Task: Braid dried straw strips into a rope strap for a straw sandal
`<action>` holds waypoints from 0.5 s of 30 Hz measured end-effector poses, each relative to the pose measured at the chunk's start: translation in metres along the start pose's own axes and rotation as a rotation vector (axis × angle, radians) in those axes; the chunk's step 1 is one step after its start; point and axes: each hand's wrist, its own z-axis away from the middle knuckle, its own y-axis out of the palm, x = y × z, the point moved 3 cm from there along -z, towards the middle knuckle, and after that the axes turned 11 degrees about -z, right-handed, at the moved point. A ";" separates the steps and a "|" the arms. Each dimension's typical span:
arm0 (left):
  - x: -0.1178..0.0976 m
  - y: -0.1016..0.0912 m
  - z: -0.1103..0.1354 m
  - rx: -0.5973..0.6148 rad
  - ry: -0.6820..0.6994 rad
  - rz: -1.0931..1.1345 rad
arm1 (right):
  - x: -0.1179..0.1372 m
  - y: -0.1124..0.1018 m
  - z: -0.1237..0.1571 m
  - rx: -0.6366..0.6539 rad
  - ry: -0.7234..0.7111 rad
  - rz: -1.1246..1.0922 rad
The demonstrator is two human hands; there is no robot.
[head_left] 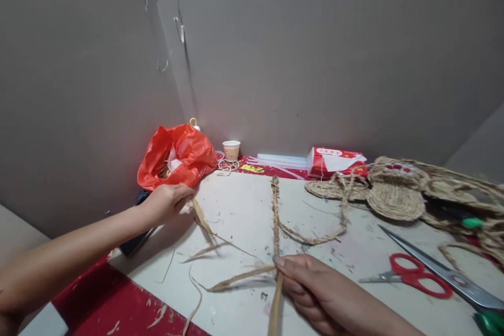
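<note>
Across the middle of the table [226, 210], a cord [275, 212] of twisted straw is laid, its near end gripped between thumb and fingers of the right hand [311, 286]. Beyond that grip, the straight length looks worked, though stray ends are left bristling along it. On the near side, two loose strands are not yet worked in: one is pointed back toward the body, the other spread leftward. Well apart, just before the bag [189, 152], more straw [201, 218] appears to be pinched by the left hand [169, 202]; the twisting is therefore judged only part done. The straight length's long axis is directed away from the body, its far end pointed at the wall [275, 63]. Whether the curved cord [315, 241] alongside is joined to it cannot be told.
</note>
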 end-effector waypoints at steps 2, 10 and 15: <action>-0.009 -0.021 0.002 -0.143 0.012 0.136 | 0.000 0.001 0.000 0.006 0.010 -0.017; -0.001 -0.030 -0.002 -0.052 -0.297 0.501 | 0.000 0.001 0.001 0.031 0.040 0.002; 0.025 -0.001 -0.006 0.185 -0.262 0.246 | -0.002 -0.005 -0.001 -0.016 0.044 -0.023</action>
